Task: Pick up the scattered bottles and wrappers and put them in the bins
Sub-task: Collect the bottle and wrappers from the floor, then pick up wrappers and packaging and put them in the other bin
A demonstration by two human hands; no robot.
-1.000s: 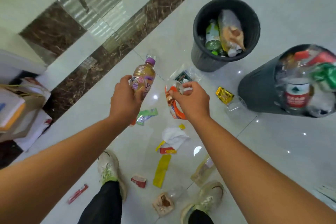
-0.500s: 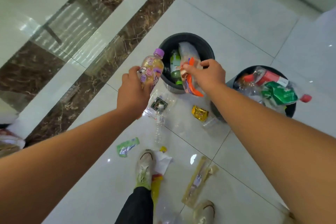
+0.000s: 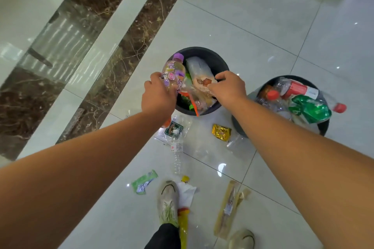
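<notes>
My left hand (image 3: 159,98) grips a clear bottle with a purple cap (image 3: 174,70), held upright at the near-left rim of the left black bin (image 3: 214,56). My right hand (image 3: 228,87) is over that bin with curled fingers and pinches a clear wrapper with an orange stripe (image 3: 191,100), which hangs down to the bin's near rim. The bin holds a large clear bag and green bottles. The right black bin (image 3: 323,129) is piled with red-capped bottles and a green wrapper.
On the glossy tiles lie a clear water bottle (image 3: 177,153), a dark green packet (image 3: 173,127), a gold wrapper (image 3: 221,132), a green wrapper (image 3: 144,182), white paper (image 3: 187,194), a yellow wrapper (image 3: 183,226) and a long beige wrapper (image 3: 227,206). My shoes (image 3: 168,204) stand among them.
I have stepped closer to the bins. Both hands moved forward over the left bin; the wrapper in my right hand now hangs lower, inside the bin. My left hand still grips the bottle.
</notes>
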